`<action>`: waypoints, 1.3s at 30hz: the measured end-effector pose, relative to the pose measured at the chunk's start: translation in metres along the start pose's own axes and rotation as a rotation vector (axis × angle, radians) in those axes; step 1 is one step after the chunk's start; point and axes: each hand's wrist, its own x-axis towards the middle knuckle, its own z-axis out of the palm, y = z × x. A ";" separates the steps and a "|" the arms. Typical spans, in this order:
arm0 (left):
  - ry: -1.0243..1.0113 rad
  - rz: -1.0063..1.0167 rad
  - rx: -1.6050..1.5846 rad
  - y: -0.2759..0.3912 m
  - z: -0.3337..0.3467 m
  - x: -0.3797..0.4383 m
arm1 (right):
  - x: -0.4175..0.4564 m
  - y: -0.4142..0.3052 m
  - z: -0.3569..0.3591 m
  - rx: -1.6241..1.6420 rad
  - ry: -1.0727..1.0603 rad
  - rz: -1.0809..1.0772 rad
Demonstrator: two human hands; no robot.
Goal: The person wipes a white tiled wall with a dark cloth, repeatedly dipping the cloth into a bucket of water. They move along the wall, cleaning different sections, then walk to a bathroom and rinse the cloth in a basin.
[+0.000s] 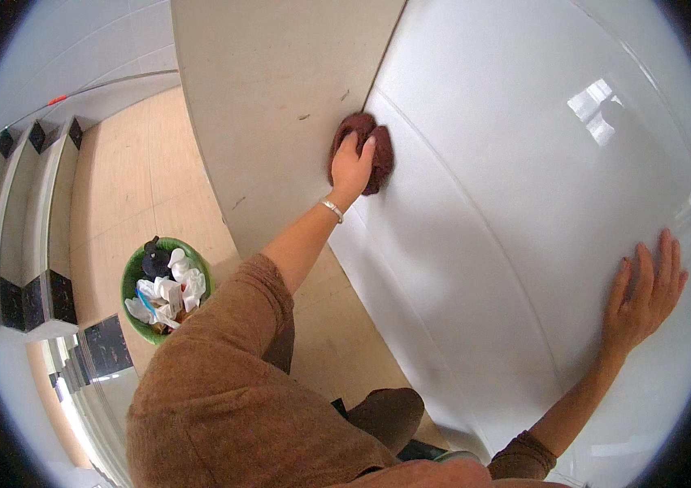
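Note:
A bunched dark maroon cloth (383, 160) is pressed into the corner where a beige panel (272, 79) meets a white tiled wall (473, 152). My left hand (353, 166), with a band at the wrist, grips this cloth. On the glossy wall tiles at the right, my right hand (644, 299) lies flat with its fingers spread and holds nothing. The panel bears several small dark marks.
A green basket (128, 280) holding crumpled white plastic and a black bottle stands on the beige tiled floor (120, 177). Steps (47, 213) with black-patterned edges are at the left. A thin pole with an orange part (57, 99) lies beyond them.

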 end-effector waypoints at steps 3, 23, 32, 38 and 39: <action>-0.041 -0.225 -0.027 -0.033 0.008 -0.029 | 0.004 -0.003 -0.001 0.044 0.019 0.009; 0.212 0.648 -0.026 0.236 -0.009 0.082 | 0.013 -0.016 -0.013 0.092 0.041 0.119; 0.007 0.086 0.116 0.045 0.011 -0.001 | 0.009 -0.013 -0.009 0.070 0.045 0.097; -0.248 -0.441 0.018 -0.044 0.011 -0.067 | -0.005 -0.026 0.001 0.441 0.251 0.047; -0.354 -0.493 -0.224 -0.042 0.007 -0.077 | -0.030 -0.058 0.009 0.588 0.114 0.083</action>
